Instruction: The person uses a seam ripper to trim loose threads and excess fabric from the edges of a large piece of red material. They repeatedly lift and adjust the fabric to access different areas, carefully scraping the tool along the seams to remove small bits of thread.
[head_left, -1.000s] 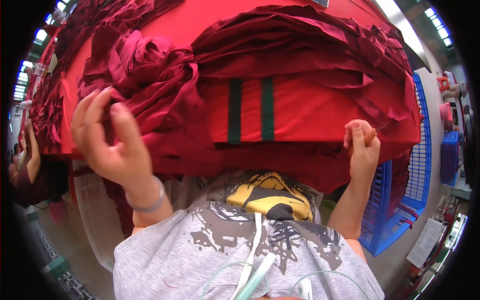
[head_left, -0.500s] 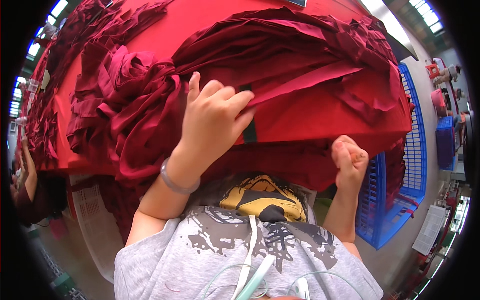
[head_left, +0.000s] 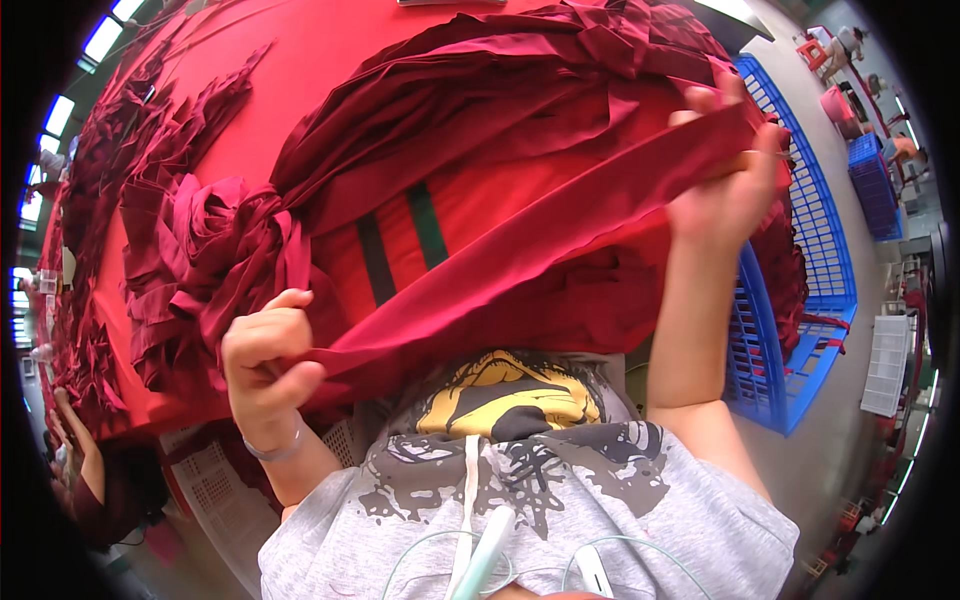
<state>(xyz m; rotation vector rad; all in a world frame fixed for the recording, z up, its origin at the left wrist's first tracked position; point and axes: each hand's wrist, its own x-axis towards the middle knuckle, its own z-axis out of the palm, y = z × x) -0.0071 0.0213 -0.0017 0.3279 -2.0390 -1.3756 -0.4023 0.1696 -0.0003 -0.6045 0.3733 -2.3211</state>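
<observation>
A long dark-red fabric strip [head_left: 520, 235] stretches slantwise between my two hands, above the near edge of the red-covered table. My left hand [head_left: 268, 355] is closed on its lower left end. At the upper right, my right hand [head_left: 730, 175] grips the other end, thumb and fingers around it. Beyond the strip lies a long bundle of dark-red fabric strips [head_left: 470, 95], running across the table. A knotted heap of the same fabric [head_left: 225, 240] sits at the left, close to my left hand.
A blue plastic basket [head_left: 820, 270] with dark-red fabric in it stands right of the table. More fabric strips [head_left: 110, 200] lie along the far left. A white crate [head_left: 225, 500] is below the table at the left. Another person's arm [head_left: 85, 450] shows at the left edge.
My right hand has risen to the upper right and my left hand has moved down and left. A strip is now drawn out between them, and two dark stripes show on the table.
</observation>
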